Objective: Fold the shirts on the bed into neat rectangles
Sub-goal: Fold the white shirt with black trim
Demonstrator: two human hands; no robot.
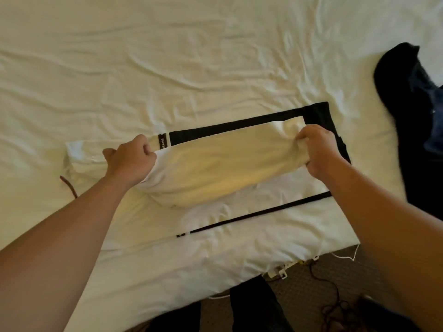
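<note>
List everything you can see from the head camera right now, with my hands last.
White shirt with black trim: one, cream-white with black bands, mid-bed, partly folded, a fold lifted off the sheet.
Dark clothes pile: one heap, black and navy, right edge of the bed; how many garments it holds cannot be told.
Bed sheet: one, white, wrinkled, under everything.
Reddish cord: one, dark red, on the sheet left of the shirt.
Carpet: grey-brown, below the bed's near edge, with dark cables on it.
Left hand: one, grip closed on the shirt's left end.
Right hand: one, grip bunching the shirt's right end.
</note>
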